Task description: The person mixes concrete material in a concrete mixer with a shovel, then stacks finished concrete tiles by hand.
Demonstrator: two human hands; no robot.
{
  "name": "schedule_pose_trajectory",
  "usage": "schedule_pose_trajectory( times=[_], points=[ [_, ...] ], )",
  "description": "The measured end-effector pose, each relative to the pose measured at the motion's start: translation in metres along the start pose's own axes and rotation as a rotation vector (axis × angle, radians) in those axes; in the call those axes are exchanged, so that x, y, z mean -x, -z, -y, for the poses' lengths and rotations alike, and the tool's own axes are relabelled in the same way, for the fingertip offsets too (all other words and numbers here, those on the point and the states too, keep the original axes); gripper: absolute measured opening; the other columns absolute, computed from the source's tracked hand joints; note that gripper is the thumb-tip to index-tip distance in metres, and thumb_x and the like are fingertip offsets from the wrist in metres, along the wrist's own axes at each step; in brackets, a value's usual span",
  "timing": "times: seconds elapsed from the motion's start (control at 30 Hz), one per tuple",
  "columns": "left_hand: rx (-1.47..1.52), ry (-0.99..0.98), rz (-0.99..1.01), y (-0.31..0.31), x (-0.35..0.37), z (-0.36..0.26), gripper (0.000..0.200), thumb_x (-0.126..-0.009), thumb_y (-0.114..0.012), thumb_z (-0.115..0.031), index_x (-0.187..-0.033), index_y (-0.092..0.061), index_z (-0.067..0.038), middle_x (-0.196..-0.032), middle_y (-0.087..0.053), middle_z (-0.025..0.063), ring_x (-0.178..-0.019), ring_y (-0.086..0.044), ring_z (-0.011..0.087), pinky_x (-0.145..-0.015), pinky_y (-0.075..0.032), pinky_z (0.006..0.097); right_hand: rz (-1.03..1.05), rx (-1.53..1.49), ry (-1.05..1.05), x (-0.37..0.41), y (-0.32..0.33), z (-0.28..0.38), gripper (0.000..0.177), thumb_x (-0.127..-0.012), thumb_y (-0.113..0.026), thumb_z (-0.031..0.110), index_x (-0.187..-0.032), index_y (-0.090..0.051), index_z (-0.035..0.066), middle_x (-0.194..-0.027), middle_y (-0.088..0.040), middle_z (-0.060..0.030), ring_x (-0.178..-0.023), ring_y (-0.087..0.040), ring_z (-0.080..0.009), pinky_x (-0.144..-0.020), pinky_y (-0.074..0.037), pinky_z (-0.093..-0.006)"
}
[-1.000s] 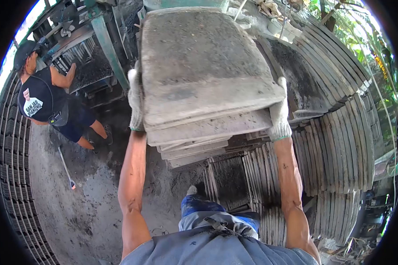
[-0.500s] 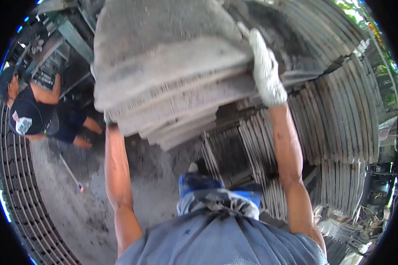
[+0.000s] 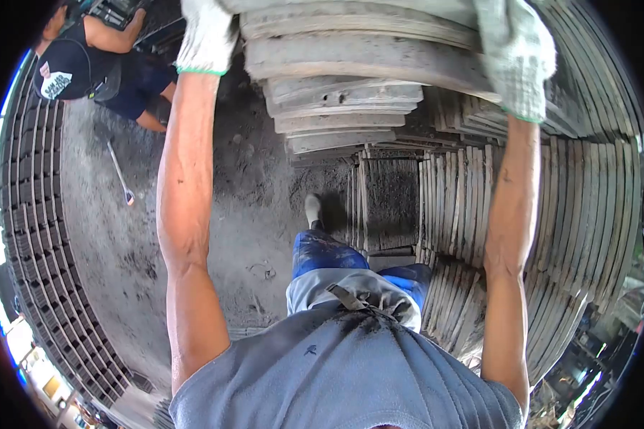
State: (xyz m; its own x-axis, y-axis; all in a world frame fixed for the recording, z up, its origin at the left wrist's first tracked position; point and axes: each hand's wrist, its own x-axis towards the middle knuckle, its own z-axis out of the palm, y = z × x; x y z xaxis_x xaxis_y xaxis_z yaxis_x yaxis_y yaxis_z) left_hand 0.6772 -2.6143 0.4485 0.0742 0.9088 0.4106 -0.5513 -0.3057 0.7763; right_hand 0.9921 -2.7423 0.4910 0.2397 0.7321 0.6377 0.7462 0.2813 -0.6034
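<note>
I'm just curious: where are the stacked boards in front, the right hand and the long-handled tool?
Stacked boards [image 3: 358,58], head view: a front edge.
Right hand [image 3: 519,61], head view: the glove.
Long-handled tool [image 3: 119,170], head view: the handle.

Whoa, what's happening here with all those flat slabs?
Someone wearing pale gloves is reaching out to a stack of flat slabs. Their left hand is by its left side and their right hand is at its right end. The fingertips aren't clear, so I can't tell how tightly they're gripping. More slabs stand on edge in rows to the right. Another person is over on the left, near a long-handled tool on the floor.
</note>
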Motion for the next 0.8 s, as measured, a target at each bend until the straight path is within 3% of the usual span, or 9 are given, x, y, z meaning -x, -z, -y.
schedule_pose_trajectory(
  times=[0.2, 0.27, 0.3, 0.37, 0.43, 0.47, 0.6, 0.67, 0.8],
  points=[
    [0.076, 0.049, 0.028, 0.023, 0.01, 0.024, 0.036, -0.098, -0.05, -0.021, -0.124, -0.058, 0.004, -0.118, -0.063, 0.0102, -0.1, -0.063, 0.0193, -0.086, -0.05, 0.0322, 0.005, 0.213, 0.021, 0.015, -0.002, 0.013, 0.04, -0.101, -0.044, 0.026, -0.131, -0.057, 0.003, -0.13, -0.059, -0.0104, -0.122, -0.053, -0.0204, -0.107, -0.036, -0.0316],
    [-0.34, -0.104, 0.012, 0.029, 0.045, 0.025, 0.059, -0.1, -0.054, -0.031, -0.145, -0.036, 0.001, -0.141, -0.048, 0.0106, -0.123, -0.048, 0.0153, -0.102, -0.036, 0.0264, -0.005, 0.273, 0.031, 0.0, -0.008, 0.013, 0.041, -0.101, -0.044, 0.027, -0.131, -0.058, 0.003, -0.129, -0.06, -0.01, -0.122, -0.054, -0.0202, -0.107, -0.036, -0.0317],
    [-0.67, -0.271, 0.015, 0.056, 0.057, 0.033, 0.052, -0.1, -0.053, -0.028, -0.141, -0.041, 0.002, -0.138, -0.052, 0.0116, -0.123, -0.051, 0.0183, -0.101, -0.04, 0.0284, -0.009, 0.293, 0.036, -0.005, -0.013, 0.013, 0.041, -0.101, -0.044, 0.028, -0.13, -0.058, 0.004, -0.129, -0.06, -0.0099, -0.122, -0.054, -0.02, -0.107, -0.036, -0.0318],
    [-0.803, -0.165, -0.117, 0.108, 0.093, 0.057, 0.047, -0.099, -0.055, -0.025, -0.136, -0.047, 0.003, -0.131, -0.057, 0.0114, -0.117, -0.056, 0.0192, -0.099, -0.045, 0.0287, 0.006, 0.334, 0.033, -0.009, -0.019, 0.01, 0.041, -0.101, -0.044, 0.029, -0.13, -0.059, 0.004, -0.129, -0.06, -0.0095, -0.121, -0.054, -0.0198, -0.107, -0.036, -0.0318],
    [-0.768, 0.309, -0.276, 0.16, 0.153, 0.085, 0.048, -0.097, -0.058, -0.025, -0.135, -0.049, 0.003, -0.123, -0.06, 0.0076, -0.108, -0.058, 0.0139, -0.095, -0.045, 0.0266, 0.008, 0.366, 0.041, -0.012, -0.026, 0.012, 0.042, -0.1, -0.043, 0.03, -0.13, -0.059, 0.005, -0.128, -0.061, -0.0092, -0.121, -0.054, -0.0195, -0.107, -0.036, -0.0319],
    [-0.729, 0.54, -0.285, 0.192, 0.195, 0.1, 0.059, -0.093, -0.058, -0.039, -0.139, -0.046, -0.004, -0.141, -0.05, 0.0168, -0.131, -0.047, 0.0271, -0.108, -0.035, 0.0312, 0.018, 0.38, 0.034, -0.012, -0.028, 0.011, 0.042, -0.1, -0.043, 0.03, -0.13, -0.06, 0.005, -0.128, -0.061, -0.009, -0.121, -0.054, -0.0194, -0.107, -0.036, -0.032],
    [-1.182, 0.902, -0.071, 0.273, 0.377, 0.108, 0.058, -0.091, -0.051, -0.049, -0.126, -0.058, -0.004, -0.127, -0.06, 0.0172, -0.119, -0.056, 0.0321, -0.1, -0.043, 0.0403, 0.044, 0.298, -0.01, -0.013, -0.037, 0.021, 0.041, -0.101, -0.041, 0.025, -0.131, -0.057, 0.002, -0.13, -0.059, -0.0129, -0.123, -0.053, -0.0229, -0.109, -0.036, -0.0347],
    [-0.992, 1.361, -0.241, 0.255, 0.398, 0.064, 0.055, -0.088, -0.051, -0.046, -0.117, -0.063, -0.001, -0.117, -0.065, 0.019, -0.111, -0.061, 0.0335, -0.094, -0.045, 0.0416, 0.03, 0.302, -0.089, -0.012, -0.044, 0.039, 0.042, -0.101, -0.04, 0.024, -0.131, -0.056, 0.0, -0.131, -0.059, -0.0131, -0.123, -0.053, -0.0237, -0.109, -0.036, -0.0348],
    [-0.931, 1.418, -0.459, 0.27, 0.5, 0.067, 0.05, -0.088, -0.052, -0.039, -0.113, -0.065, 0.002, -0.104, -0.069, 0.0175, -0.1, -0.064, 0.0277, -0.09, -0.046, 0.0377, 0.152, 0.45, 0.203, -0.017, -0.027, 0.016, 0.039, -0.101, -0.038, 0.016, -0.132, -0.054, -0.001, -0.131, -0.059, -0.0153, -0.12, -0.056, -0.0265, -0.104, -0.04, -0.034]
  ],
)
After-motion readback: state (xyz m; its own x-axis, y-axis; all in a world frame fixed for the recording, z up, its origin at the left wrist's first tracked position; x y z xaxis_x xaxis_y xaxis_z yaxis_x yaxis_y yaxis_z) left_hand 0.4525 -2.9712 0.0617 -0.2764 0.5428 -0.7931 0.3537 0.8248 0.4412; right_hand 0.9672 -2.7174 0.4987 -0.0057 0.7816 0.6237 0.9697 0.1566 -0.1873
